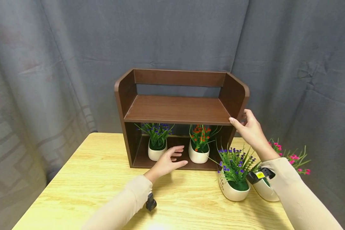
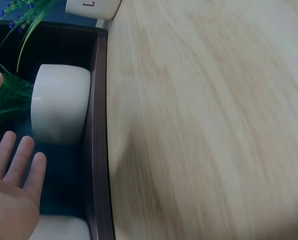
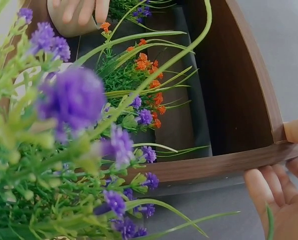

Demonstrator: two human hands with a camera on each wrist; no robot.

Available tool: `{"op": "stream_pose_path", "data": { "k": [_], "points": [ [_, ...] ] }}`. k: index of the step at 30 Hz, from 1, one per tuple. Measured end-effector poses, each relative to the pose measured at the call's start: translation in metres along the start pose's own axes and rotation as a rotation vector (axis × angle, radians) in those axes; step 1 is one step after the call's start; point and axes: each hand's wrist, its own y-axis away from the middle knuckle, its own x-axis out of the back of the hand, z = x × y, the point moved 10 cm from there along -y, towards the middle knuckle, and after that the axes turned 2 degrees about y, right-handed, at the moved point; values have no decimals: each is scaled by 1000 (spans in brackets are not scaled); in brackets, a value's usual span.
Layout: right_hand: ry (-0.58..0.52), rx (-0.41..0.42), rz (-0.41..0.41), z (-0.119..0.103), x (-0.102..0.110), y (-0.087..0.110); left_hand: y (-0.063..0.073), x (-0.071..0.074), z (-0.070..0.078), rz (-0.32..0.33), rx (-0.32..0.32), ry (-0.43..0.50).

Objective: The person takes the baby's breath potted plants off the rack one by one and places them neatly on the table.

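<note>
While gripping the shelf (image 1: 179, 77) by its right side panel (image 1: 233, 95) with the right hand (image 1: 250, 130), holds the left hand (image 1: 166, 161) released before the lower compartment (image 1: 133, 140), with fingers loosely extended and grasping nothing. Rests the right thumb on the panel's front edge, near the middle board (image 1: 178, 108), and bends the fingers round onto the outer face. Has the shelf straight ahead, upright on the tabletop (image 1: 89, 179), with its long axis running left to right. Is nearer to the panel with the right hand, nearer to the shelved plants with the left. Points the left fingers rightward, toward the orange plant (image 1: 199, 149) just beside them, and has the purple plant (image 1: 158, 143) farther left in the same compartment. Shows no clear contact with either. Has two more plants on the tabletop, right of the shelf: a second purple plant (image 1: 237, 182) in a lettered pot (image 1: 233, 194), and a pink plant (image 1: 265, 190) beside it, partly hidden by the right sleeve (image 1: 293, 188).
</note>
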Motion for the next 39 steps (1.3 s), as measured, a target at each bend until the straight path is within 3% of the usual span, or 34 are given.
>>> {"op": "stream_pose_path", "data": {
  "k": [9, 18, 21, 29, 33, 39],
  "points": [
    [-10, 7, 8, -1, -1, 1, -18, -13, -15, 46, 54, -27],
    [15, 13, 2, -1, -2, 0, -32, -21, -33, 105, 112, 17],
    [13, 14, 3, -2, -1, 1, -42, -25, -44, 102, 140, -18],
    [11, 15, 5, -2, 0, 0, -60, -34, -47, 95, 194, -152],
    [8, 18, 9, -1, 1, 1, -70, -38, -48, 108, 170, -178],
    [7, 15, 3, -1, 0, 0, -80, -44, -43, 141, 112, -101]
  ]
}}
